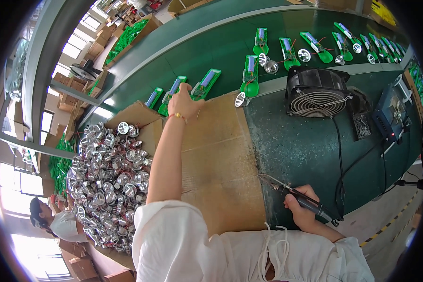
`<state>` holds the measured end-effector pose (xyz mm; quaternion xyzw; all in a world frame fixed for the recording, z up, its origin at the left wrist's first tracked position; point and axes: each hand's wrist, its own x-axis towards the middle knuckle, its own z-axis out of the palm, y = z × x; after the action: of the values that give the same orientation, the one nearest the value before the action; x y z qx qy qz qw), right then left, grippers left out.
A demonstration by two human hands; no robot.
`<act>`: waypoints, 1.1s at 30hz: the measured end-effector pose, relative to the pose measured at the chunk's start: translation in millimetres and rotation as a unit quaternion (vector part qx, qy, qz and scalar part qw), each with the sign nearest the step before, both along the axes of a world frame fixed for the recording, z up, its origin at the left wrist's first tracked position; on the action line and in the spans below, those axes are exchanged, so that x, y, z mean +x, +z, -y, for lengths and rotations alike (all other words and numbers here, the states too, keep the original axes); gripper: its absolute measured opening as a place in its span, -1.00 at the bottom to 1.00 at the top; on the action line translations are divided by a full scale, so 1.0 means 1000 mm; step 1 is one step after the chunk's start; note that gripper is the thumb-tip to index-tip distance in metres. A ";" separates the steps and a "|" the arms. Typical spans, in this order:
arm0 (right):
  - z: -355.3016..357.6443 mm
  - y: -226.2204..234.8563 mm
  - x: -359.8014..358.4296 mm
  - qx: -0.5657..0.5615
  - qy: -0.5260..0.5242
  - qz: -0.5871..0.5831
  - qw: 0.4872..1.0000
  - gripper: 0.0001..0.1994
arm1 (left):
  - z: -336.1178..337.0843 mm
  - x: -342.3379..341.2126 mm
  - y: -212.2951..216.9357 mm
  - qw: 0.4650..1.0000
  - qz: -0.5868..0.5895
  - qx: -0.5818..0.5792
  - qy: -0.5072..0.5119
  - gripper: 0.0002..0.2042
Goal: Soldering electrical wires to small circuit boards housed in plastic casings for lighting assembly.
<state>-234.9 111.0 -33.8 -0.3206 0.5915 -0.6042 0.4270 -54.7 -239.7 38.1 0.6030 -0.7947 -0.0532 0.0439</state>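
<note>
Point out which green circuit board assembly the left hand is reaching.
The left hand touches the board second in the near-left trio; its neighbours and lie untouched.

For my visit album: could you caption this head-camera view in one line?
Left hand reaches a green circuit-board assembly on the green conveyor belt; right hand grips a black-handled soldering iron.

A green workbench [305,150] carries a flattened cardboard sheet [221,160], a black fan [317,91] and a blue control box [391,113].
</note>
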 end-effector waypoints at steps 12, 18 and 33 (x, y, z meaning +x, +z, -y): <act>0.003 0.002 0.003 -0.025 -0.047 -0.030 0.998 -0.86 | -0.252 0.063 -0.022 0.959 -0.273 -0.072 0.029 -0.58; 0.002 -0.002 0.006 -0.053 -0.049 -0.033 0.997 -0.84 | -0.232 0.114 -0.020 0.960 0.094 -0.263 0.009 -0.89; -0.012 0.016 0.038 -0.111 0.099 -0.132 0.980 -0.84 | -0.283 0.057 -0.037 0.911 -0.405 0.076 0.027 -0.89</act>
<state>-197.2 123.2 -17.4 -0.4997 0.5372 -0.5729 0.3653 2.3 43.4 0.7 0.5528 -0.6857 -0.3515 0.3172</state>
